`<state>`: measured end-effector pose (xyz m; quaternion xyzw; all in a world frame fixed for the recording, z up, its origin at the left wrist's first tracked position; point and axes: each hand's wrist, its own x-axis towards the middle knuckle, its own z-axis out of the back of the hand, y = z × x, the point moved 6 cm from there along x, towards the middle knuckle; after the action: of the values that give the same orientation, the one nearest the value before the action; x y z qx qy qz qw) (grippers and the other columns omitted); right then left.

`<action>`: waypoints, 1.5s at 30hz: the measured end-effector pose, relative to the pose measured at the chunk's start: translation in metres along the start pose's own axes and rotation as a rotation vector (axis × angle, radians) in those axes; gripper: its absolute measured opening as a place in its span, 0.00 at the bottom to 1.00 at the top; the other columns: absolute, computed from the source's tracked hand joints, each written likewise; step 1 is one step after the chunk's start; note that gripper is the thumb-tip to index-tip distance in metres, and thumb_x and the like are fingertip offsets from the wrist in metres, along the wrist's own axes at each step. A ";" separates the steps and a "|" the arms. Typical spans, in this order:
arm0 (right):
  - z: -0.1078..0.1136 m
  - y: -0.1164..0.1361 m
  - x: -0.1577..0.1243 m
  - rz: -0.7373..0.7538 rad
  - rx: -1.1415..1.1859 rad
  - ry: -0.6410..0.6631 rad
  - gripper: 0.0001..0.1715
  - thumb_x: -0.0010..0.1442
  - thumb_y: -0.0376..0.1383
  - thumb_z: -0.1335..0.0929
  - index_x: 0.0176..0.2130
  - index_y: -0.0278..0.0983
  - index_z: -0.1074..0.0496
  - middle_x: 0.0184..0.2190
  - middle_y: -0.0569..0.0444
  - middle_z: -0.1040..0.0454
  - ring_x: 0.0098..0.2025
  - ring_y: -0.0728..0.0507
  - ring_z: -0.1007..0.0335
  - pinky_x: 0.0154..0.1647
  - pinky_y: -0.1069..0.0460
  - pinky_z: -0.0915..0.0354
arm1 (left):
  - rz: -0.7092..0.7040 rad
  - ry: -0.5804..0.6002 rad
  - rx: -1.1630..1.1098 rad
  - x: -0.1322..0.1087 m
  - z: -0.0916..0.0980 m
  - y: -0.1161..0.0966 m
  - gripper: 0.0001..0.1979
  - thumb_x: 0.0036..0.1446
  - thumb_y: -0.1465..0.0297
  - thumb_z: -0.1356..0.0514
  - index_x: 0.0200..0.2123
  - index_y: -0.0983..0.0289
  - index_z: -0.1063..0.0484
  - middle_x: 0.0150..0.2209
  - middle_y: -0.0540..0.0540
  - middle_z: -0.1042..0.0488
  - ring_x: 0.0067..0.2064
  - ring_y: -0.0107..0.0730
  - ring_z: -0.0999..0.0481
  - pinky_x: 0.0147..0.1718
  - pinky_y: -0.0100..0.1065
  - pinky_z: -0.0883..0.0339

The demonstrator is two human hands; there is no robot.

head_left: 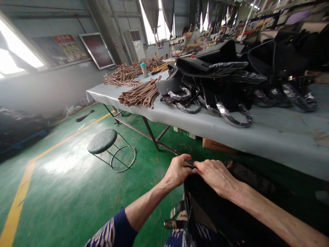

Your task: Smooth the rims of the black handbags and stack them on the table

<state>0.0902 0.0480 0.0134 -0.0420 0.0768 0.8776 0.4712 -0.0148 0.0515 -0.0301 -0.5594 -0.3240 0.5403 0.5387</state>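
Note:
A black handbag (205,206) rests over my lap, its upper edge raised toward the table. My left hand (178,168) pinches that edge from the left, thumb and fingers closed on it. Right beside it, my right hand (214,173) grips the same edge, fingers curled over the top. The two hands nearly touch. A strap with a gold-coloured metal clasp (171,224) hangs at the bag's left side. The bag's lower part runs out of view beneath my right forearm.
A covered table (269,137) carries piled black bags (218,79) with plastic-wrapped handles, bundles of brown straps (141,93) and a teal-capped bottle (144,69). A round stool (102,141) stands left on the green floor. A cardboard box (218,145) sits under the table. A person (192,38) sits far back.

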 end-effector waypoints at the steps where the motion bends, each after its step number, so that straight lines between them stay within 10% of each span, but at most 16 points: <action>1: 0.003 0.002 -0.001 0.033 -0.014 0.015 0.10 0.58 0.32 0.40 0.37 0.38 0.30 0.28 0.48 0.23 0.32 0.39 0.26 0.26 0.52 0.44 | -0.004 0.029 -0.002 0.000 -0.004 -0.003 0.26 0.37 0.78 0.39 0.45 0.69 0.35 0.24 0.48 0.30 0.23 0.21 0.38 0.21 0.23 0.47; 8: 0.009 0.008 -0.011 0.043 -0.018 0.046 0.14 0.55 0.27 0.40 0.41 0.37 0.33 0.30 0.48 0.23 0.33 0.37 0.26 0.27 0.51 0.43 | 0.099 0.178 -0.116 -0.005 -0.015 -0.006 0.28 0.35 0.84 0.46 0.45 0.68 0.39 0.24 0.46 0.32 0.22 0.18 0.39 0.21 0.23 0.50; 15: -0.005 0.001 -0.003 -0.013 -0.015 -0.003 0.10 0.58 0.32 0.42 0.33 0.37 0.33 0.27 0.48 0.24 0.31 0.39 0.26 0.25 0.52 0.45 | 0.049 0.019 0.040 -0.073 0.000 -0.014 0.38 0.41 0.67 0.36 0.55 0.64 0.46 0.52 0.61 0.36 0.52 0.39 0.37 0.51 0.38 0.45; 20: -0.009 0.000 0.007 -0.020 -0.015 -0.022 0.15 0.62 0.34 0.45 0.32 0.39 0.32 0.27 0.48 0.24 0.31 0.40 0.26 0.26 0.52 0.44 | 0.155 -0.145 0.364 -0.122 -0.009 0.003 0.42 0.33 0.62 0.33 0.55 0.63 0.42 0.51 0.62 0.35 0.52 0.51 0.39 0.51 0.43 0.47; 25: -0.005 -0.002 0.007 0.018 -0.011 -0.019 0.15 0.62 0.36 0.44 0.34 0.40 0.31 0.27 0.51 0.24 0.31 0.42 0.27 0.27 0.54 0.44 | 0.089 -0.175 0.420 -0.112 0.010 0.009 0.09 0.46 0.70 0.45 0.33 0.64 0.30 0.29 0.51 0.31 0.32 0.32 0.34 0.32 0.30 0.42; 33: -0.002 -0.017 0.001 0.124 0.220 -0.008 0.12 0.59 0.37 0.41 0.35 0.46 0.29 0.32 0.59 0.24 0.37 0.47 0.29 0.33 0.54 0.41 | 0.106 0.195 0.186 -0.090 0.051 0.020 0.13 0.44 0.71 0.43 0.36 0.66 0.29 0.26 0.47 0.34 0.28 0.25 0.38 0.24 0.24 0.46; 45: -0.012 -0.025 0.009 0.086 0.299 0.037 0.14 0.59 0.40 0.42 0.33 0.45 0.29 0.31 0.58 0.24 0.36 0.45 0.29 0.35 0.54 0.41 | -0.098 -0.060 0.264 -0.099 0.044 -0.001 0.12 0.50 0.70 0.44 0.39 0.65 0.29 0.33 0.50 0.29 0.36 0.30 0.33 0.35 0.26 0.40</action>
<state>0.1061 0.0673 -0.0022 0.0159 0.2173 0.8749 0.4326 -0.0770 -0.0308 0.0032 -0.4509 -0.2931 0.5679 0.6232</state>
